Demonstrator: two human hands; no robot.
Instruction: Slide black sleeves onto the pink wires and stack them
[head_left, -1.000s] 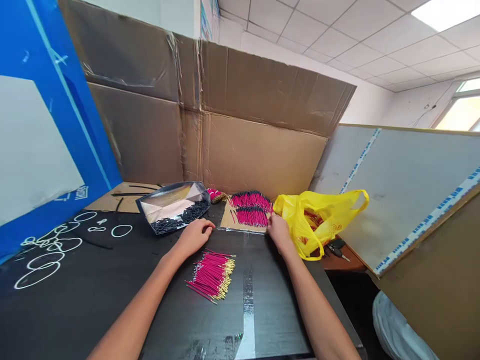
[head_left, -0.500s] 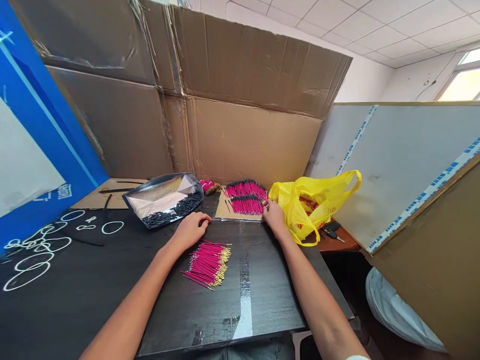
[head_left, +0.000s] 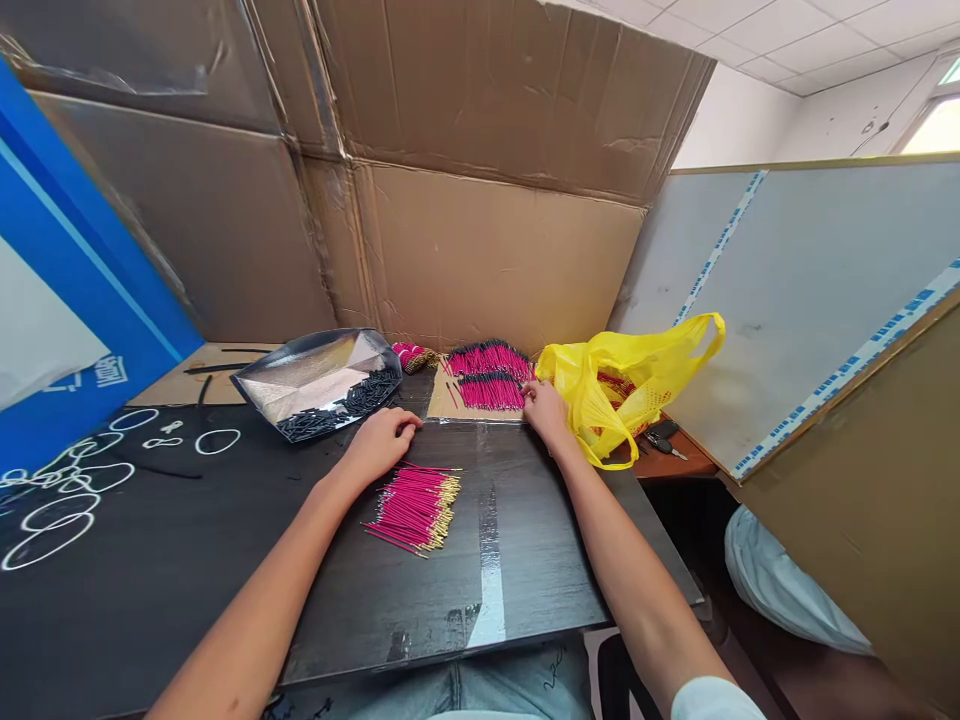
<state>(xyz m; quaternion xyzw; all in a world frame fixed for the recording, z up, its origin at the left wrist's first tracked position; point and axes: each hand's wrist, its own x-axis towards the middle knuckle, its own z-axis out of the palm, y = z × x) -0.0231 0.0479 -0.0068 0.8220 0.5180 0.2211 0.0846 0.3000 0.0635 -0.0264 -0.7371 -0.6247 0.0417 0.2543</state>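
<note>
My right hand is closed, its fingertips pinched at the right end of two rows of thin red wires with black ends. These rows lie on a piece of cardboard; what the fingertips grip is too small to tell. My left hand has curled fingers and rests just left of the cardboard's near edge, its fingertips close together and their contents hidden. Below it on the black table lies a fanned pile of red wires with gold-coloured tips. Beyond it stands an open silver-lined bag holding short black tubes.
A yellow plastic bag stands beside my right hand, with keys near it. White elastic loops lie at the left. A tied red bundle sits at the back. Tall cardboard walls the table's rear.
The camera has tilted downward, so everything sits a little higher in view. Both hands stay almost where they were over the table, and the wire piles look the same.
</note>
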